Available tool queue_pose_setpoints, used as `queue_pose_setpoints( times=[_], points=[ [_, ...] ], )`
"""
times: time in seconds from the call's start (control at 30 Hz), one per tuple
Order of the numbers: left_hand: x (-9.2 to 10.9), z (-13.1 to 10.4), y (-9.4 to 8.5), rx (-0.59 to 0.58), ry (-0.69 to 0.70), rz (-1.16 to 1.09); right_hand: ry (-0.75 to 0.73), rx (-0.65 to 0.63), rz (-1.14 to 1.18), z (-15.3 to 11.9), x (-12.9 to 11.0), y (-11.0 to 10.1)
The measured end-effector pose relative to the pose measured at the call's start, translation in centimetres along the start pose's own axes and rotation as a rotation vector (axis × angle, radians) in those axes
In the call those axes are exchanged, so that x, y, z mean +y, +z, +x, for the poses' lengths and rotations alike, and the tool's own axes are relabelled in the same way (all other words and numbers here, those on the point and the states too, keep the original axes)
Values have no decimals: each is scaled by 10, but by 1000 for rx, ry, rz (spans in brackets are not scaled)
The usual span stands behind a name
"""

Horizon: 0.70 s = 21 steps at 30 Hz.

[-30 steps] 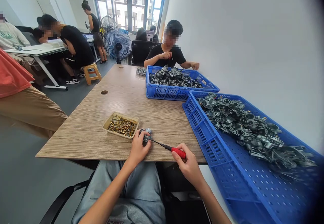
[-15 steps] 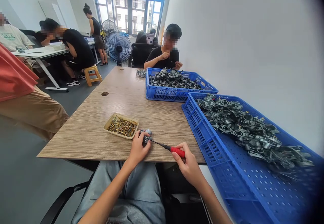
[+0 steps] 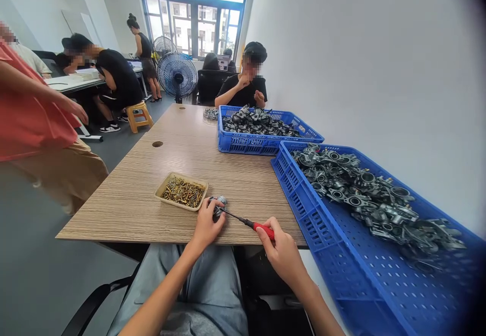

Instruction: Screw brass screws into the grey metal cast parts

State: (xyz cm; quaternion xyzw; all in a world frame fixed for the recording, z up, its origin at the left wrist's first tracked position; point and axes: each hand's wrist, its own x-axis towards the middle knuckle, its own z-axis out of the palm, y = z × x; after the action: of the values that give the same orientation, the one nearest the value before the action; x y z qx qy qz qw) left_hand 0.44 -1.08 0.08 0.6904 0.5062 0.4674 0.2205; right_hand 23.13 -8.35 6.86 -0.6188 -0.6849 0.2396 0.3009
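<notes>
My left hand (image 3: pixel 208 223) is closed around a small grey metal casting (image 3: pixel 220 200) on the table near its front edge; the fingers hide much of the part. In my right hand (image 3: pixel 283 247) is a screwdriver (image 3: pixel 263 229) with a red handle and a dark shaft. Its tip reaches the casting beside my left thumb; the exact contact point is too small to make out. Just left of the casting stands a shallow cream tray (image 3: pixel 161 198) holding many small brass-coloured screws or pins (image 3: pixel 184 192).
A blue crate (image 3: pixel 322 235) of metal castings (image 3: pixel 353 189) stands along the right side. Behind it another blue crate (image 3: pixel 246 146) holds similar parts. A co-worker (image 3: pixel 243 85) sits across the wooden table (image 3: pixel 129 194). A person in red (image 3: pixel 34 108) is at the left.
The screwdriver handle and my right hand have shifted slightly left. My left hand still holds the casting. The person in red at the left has moved further into view.
</notes>
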Motion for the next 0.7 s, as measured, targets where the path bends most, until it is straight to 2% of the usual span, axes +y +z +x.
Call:
queue_pose_setpoints(
  times=[0.2,0.4,0.6,0.7],
  points=[
    [-2,0,0,-15,5,-5,-108,-44,130,-3,-6,-3],
    [-3,0,1,-6,20,-3,-22,62,27,-1,1,4],
    [-3,0,1,-13,17,-5,-93,-25,119,-4,-4,-1],
    [-3,0,1,-16,14,-3,-51,6,36,-3,-3,-1]
  ],
)
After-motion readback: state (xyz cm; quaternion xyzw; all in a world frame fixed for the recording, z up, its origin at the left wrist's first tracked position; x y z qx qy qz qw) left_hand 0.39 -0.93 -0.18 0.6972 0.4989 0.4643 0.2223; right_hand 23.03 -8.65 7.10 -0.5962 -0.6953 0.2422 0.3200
